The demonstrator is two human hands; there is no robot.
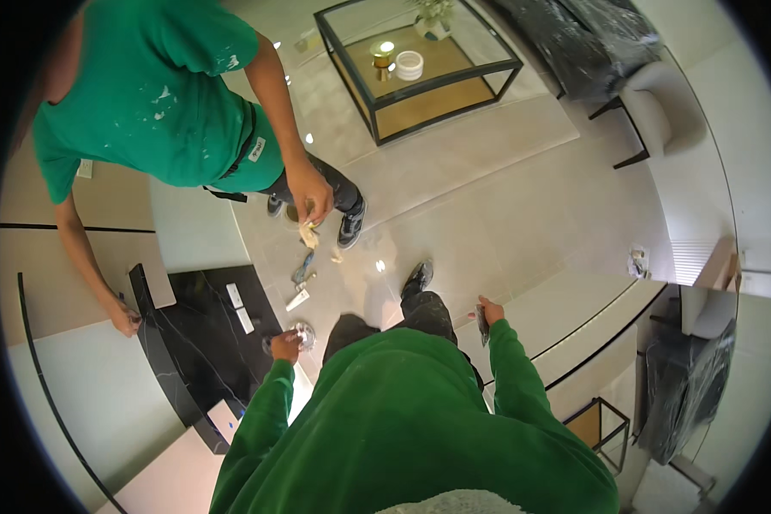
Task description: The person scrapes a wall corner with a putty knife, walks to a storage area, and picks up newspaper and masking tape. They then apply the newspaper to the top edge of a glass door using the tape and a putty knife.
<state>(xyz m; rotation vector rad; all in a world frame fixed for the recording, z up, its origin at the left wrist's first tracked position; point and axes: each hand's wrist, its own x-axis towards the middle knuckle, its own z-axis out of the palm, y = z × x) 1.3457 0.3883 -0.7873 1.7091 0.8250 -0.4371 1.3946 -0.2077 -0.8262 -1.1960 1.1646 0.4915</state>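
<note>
Low at my left side, my left hand [286, 346] is closed beside the black marble top. A round, shiny object smeared with white [303, 336] shows right at its fingers; whether I grip it is hard to make out. Out to the right, my right hand [492, 310] is closed around a flat, dark object [483, 326] that points downward. Across from me a person in a paint-spotted green shirt [158, 103] leans in. That person's hand [310, 194] pinches a crumpled cream-coloured piece [308, 236], and their other hand [125, 319] is by the marble's edge.
The black marble top [201, 343] carries two white rectangular plates [240, 308]. Small items, one a white-ended tool [298, 300], lie near the floor by my feet. A black-framed glass table [377, 124], a chair [651, 116] and plastic-wrapped furniture [582, 43] stand beyond.
</note>
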